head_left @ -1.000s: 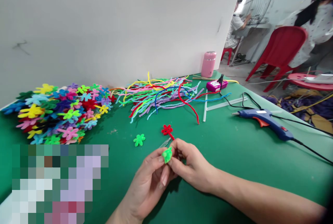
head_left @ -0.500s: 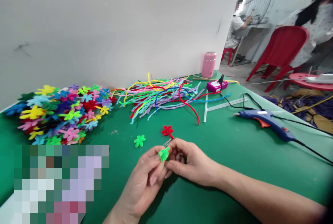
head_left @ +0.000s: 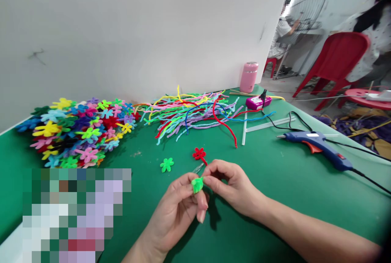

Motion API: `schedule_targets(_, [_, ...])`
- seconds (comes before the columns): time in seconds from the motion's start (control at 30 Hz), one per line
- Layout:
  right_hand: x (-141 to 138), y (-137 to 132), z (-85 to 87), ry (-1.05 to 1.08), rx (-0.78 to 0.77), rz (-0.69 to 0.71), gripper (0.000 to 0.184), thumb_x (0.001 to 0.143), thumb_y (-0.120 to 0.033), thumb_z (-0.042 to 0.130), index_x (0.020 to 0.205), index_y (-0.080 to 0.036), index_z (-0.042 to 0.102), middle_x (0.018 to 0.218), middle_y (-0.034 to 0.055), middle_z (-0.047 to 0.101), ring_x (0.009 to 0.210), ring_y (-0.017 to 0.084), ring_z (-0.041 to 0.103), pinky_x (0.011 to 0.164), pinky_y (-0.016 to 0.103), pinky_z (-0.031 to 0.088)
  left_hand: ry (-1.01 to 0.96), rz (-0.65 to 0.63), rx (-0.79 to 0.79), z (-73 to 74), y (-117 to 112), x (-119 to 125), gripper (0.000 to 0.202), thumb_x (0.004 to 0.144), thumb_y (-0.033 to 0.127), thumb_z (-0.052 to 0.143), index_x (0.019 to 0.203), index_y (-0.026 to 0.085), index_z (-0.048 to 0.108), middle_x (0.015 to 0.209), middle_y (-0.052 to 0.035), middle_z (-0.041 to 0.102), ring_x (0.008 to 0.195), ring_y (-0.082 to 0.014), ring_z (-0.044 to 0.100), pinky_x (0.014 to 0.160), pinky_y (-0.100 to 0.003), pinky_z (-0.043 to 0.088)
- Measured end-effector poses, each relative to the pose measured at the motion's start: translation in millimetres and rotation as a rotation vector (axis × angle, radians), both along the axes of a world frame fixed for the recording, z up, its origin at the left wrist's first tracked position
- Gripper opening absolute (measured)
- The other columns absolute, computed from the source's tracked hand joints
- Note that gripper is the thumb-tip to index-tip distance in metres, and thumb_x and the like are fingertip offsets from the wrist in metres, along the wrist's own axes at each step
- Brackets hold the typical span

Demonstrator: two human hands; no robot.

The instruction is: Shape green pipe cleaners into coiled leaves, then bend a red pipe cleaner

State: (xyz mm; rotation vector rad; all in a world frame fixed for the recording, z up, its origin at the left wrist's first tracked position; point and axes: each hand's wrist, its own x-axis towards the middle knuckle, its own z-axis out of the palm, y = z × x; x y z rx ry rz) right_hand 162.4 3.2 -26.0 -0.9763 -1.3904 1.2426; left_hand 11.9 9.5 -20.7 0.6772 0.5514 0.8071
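Observation:
My left hand [head_left: 180,210] and my right hand [head_left: 230,185] meet low over the green table [head_left: 275,181]. Both pinch a small bright green pipe-cleaner piece [head_left: 197,184] between their fingertips. A thin clear stick [head_left: 198,168] lies just behind the fingers. A red felt flower [head_left: 199,153] on a red stem and a green felt flower [head_left: 166,164] lie on the table a little beyond the hands.
A heap of coloured felt flowers [head_left: 79,132] lies at the left, and a bundle of coloured pipe cleaners [head_left: 189,114] at the back. A blue glue gun [head_left: 317,146] with cable lies at the right. Pink cup [head_left: 248,76], white board, red chair and other people are behind.
The fingers have shifted on the green piece, turning it slightly; the view has drifted a little. Nothing on the table has moved.

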Motion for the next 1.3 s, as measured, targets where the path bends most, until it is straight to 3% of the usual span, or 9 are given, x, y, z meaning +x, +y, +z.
schedule_targets(0.47, [5.9, -4.4, 5.6, -0.211, 0.085, 0.110, 0.013, 0.085, -0.019, 0.040, 0.072, -0.017, 0.042, 0.059, -0.0048, 0.039, 0.052, 0.008, 0.035, 0.048, 0.019, 0.031, 0.109, -0.133, -0.037, -4.6, -0.4, 2.6, 0.010, 0.077, 0.020, 0.052, 0.071, 0.012, 0.057, 0.046, -0.0062, 0.064, 0.035, -0.0096, 0.051, 0.035, -0.016, 0.037])
schedule_targets(0.6, [7.3, -4.4, 7.0, -0.225, 0.159, 0.066, 0.011, 0.084, -0.019, 0.043, 0.074, -0.017, 0.045, 0.062, -0.0038, 0.042, 0.054, 0.008, 0.038, 0.051, 0.020, 0.034, 0.140, -0.113, -0.012, -3.2, -0.9, 2.8, 0.010, 0.079, 0.019, 0.051, 0.072, 0.013, 0.056, 0.045, -0.0043, 0.062, 0.039, -0.0096, 0.050, 0.038, -0.016, 0.037])
schedule_targets(0.8, [10.1, -1.2, 6.3, -0.146, 0.115, 0.014, 0.010, 0.085, -0.022, 0.047, 0.090, -0.016, 0.052, 0.071, -0.0010, 0.050, 0.059, 0.009, 0.044, 0.054, 0.020, 0.039, 0.043, 0.008, 0.001, -4.7, 1.1, 0.0, 0.010, 0.080, 0.016, 0.048, 0.075, 0.014, 0.057, 0.045, -0.0017, 0.061, 0.038, -0.0079, 0.048, 0.048, -0.019, 0.037])
schedule_targets(1.0, [7.6, -2.1, 4.3, -0.278, 0.168, -0.008, 0.006, 0.080, -0.018, 0.052, 0.079, -0.015, 0.057, 0.066, -0.0014, 0.055, 0.057, 0.009, 0.047, 0.053, 0.020, 0.039, 0.028, 0.025, -0.029, -6.1, 1.8, -0.5, 0.013, 0.082, 0.013, 0.046, 0.075, 0.015, 0.057, 0.043, -0.0002, 0.059, 0.039, -0.0063, 0.042, 0.055, -0.020, 0.036])
schedule_targets(1.3, [7.9, -3.1, 6.1, -0.367, 0.239, 0.002, 0.010, 0.079, -0.011, 0.049, 0.073, -0.017, 0.054, 0.065, -0.0018, 0.054, 0.057, 0.008, 0.047, 0.054, 0.018, 0.039, 0.089, -0.004, -0.018, -5.8, -0.2, 0.6, 0.012, 0.081, 0.014, 0.048, 0.072, 0.014, 0.057, 0.042, 0.0000, 0.058, 0.040, -0.0063, 0.041, 0.061, -0.022, 0.038])
